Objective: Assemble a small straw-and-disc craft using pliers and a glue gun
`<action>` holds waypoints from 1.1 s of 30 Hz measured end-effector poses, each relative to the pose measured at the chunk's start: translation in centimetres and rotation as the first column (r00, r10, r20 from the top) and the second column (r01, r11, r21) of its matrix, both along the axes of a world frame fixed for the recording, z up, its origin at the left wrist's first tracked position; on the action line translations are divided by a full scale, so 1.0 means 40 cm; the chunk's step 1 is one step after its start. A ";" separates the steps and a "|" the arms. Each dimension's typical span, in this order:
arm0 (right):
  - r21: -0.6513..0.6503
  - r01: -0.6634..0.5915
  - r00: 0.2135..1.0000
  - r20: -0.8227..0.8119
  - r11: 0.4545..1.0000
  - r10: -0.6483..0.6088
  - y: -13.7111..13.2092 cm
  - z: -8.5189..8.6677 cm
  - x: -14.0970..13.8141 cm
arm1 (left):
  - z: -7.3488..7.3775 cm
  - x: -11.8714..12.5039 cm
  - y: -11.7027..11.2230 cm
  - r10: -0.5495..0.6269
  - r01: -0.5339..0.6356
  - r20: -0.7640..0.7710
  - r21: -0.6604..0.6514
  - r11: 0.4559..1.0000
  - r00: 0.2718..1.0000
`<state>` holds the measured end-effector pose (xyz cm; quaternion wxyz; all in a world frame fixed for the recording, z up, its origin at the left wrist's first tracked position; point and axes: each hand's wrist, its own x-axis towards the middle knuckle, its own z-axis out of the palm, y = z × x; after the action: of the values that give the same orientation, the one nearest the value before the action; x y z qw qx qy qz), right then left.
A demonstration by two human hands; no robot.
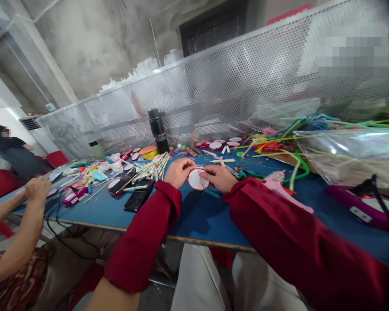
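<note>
A white disc with a red rim and a red strand across its face is held above the bench at the center of the frame. Its upper left edge is pinched by the fingers of the left hand, and its right side is gripped between the thumb and fingers of the right hand; both wrists are covered by deep red sleeves. Just left of center, a black phone is laid flat near a heap of patterned sticks, behind which a black bottle is stood upright. More red-rimmed discs are scattered beyond the hands, near a few capped markers. At right of center, a pink object is seen beside the right sleeve, while a purple device is set at the far right below a clear plastic bag. The bench is backed by a perforated metal screen that is stretched across the upper frame. At the left edge, a co-worker's raised hand is shown at the bench; what is held in it cannot be told. Farther back, a person in dark clothing is seen near red chairs.
</note>
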<state>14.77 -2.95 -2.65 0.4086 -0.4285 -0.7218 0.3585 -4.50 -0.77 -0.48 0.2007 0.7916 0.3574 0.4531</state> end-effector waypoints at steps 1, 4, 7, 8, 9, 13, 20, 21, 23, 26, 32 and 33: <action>0.008 0.010 1.000 -0.002 1.000 -0.010 -0.001 0.000 0.000 | 0.000 0.000 0.000 0.001 -0.001 0.000 0.000 1.000 1.000; 0.057 0.033 0.999 -0.008 0.998 -0.033 0.000 0.000 -0.001 | -0.001 0.001 0.003 -0.001 0.001 0.009 -0.002 1.000 1.000; 0.069 0.033 0.999 -0.023 0.997 -0.031 0.003 -0.001 0.001 | -0.001 0.001 0.004 -0.003 0.004 0.021 -0.006 1.000 1.000; 0.061 0.031 0.999 -0.027 0.998 -0.029 0.004 -0.001 0.001 | -0.001 0.001 0.004 -0.006 0.007 0.028 -0.005 1.000 1.000; 0.051 0.027 0.999 -0.030 0.998 -0.026 0.004 -0.001 0.002 | -0.001 0.001 0.004 -0.008 0.009 0.036 -0.004 1.000 0.999; 0.031 0.014 0.999 -0.037 0.999 -0.013 0.005 -0.001 0.002 | -0.001 0.001 0.004 0.002 -0.002 0.050 0.003 1.000 0.999; 0.016 0.018 0.999 -0.042 1.000 -0.017 0.003 0.003 -0.001 | -0.001 0.001 0.004 -0.010 0.010 0.034 0.005 1.000 0.999; 0.017 0.018 0.999 -0.050 1.000 -0.017 0.003 0.004 0.000 | -0.001 0.001 0.004 -0.016 0.016 0.040 0.002 1.000 0.999; 0.019 0.011 0.998 -0.067 1.000 -0.010 0.003 0.003 0.000 | -0.001 0.001 0.003 -0.028 0.029 0.044 -0.019 0.999 0.999; 0.009 -0.006 0.996 -0.087 1.000 0.007 0.004 -0.004 -0.001 | -0.003 -0.003 0.005 -0.072 0.077 0.042 -0.126 0.989 0.997; -0.060 -0.027 0.987 -0.161 0.998 0.017 0.014 -0.018 -0.004 | -0.014 -0.004 0.011 -0.187 0.190 0.048 -0.415 0.890 0.981; -0.077 -0.028 0.981 -0.192 0.997 0.013 0.016 -0.018 -0.003 | -0.016 0.000 0.008 -0.215 0.211 0.045 -0.465 0.860 0.976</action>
<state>14.66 -2.30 -3.36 0.4551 -0.4005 -0.6688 0.4303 -4.50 -0.45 -1.13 0.4327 0.7564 0.3671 0.3254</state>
